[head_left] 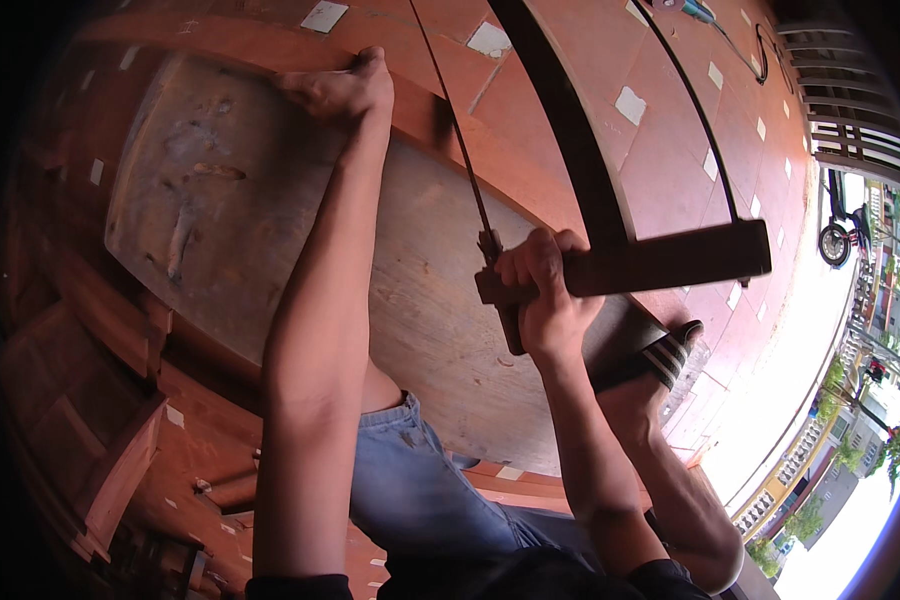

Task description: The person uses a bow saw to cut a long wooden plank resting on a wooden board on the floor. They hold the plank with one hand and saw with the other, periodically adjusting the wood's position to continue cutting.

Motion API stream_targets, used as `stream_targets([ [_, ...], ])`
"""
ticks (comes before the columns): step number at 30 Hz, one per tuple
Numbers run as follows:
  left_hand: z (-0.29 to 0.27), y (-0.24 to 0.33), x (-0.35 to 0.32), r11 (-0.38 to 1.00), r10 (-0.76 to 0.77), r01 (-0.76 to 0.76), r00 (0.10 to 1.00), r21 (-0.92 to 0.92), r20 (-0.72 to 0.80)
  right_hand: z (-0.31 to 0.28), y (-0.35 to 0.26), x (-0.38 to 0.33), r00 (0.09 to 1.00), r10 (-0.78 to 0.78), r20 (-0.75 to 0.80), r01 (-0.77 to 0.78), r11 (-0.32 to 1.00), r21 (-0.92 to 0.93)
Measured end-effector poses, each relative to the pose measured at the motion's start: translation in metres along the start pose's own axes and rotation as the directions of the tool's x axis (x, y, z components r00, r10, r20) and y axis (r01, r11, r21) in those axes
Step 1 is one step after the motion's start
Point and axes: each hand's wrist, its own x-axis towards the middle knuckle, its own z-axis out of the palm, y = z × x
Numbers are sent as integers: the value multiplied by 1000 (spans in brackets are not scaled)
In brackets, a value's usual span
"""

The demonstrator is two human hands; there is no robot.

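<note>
My right hand [545, 290] is wrapped round the near end of a large wooden frame saw [670, 258], at the joint of its dark crosspiece. The thin saw blade [452, 115] runs from there toward the far edge of the view, beside the broad middle bar. My left hand [340, 92] is at the far edge of a worn wooden board [440, 290], its thumb apart and its fingers bent over the edge; the fingertips are partly hidden. To the right of the saw hand, my sandalled foot [670, 360] is at the board's right end.
Reddish floor tiles with small white insets [630, 105] surround the board. Brown wooden furniture [80, 420] stands at the left. A power tool with a cord [695, 10] lies at the top right. Beyond are a slatted railing [850, 95] and a parked motorbike [838, 225].
</note>
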Motion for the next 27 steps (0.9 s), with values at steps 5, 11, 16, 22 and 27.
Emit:
stream_targets([
  [5,-1,4,0,997,-67,66,998,-33,-9,18,-17,9,995,99,-33,-101,992,-77],
  [11,-12,1,5,995,-36,35,999,-94,-13,-65,-89,-165,993,86,81,-79,993,-83],
  [16,-15,-1,-2,999,2,-1,1000,-33,27,-61,-91,-166,995,71,73,-68,997,-46],
  [22,-1,-1,-1,999,-38,38,999,28,-18,21,-12,37,996,83,-21,-85,992,-96],
  [27,-18,11,17,1000,-27,27,999,16,-17,10,-30,-20,995,102,-20,-104,990,-97],
])
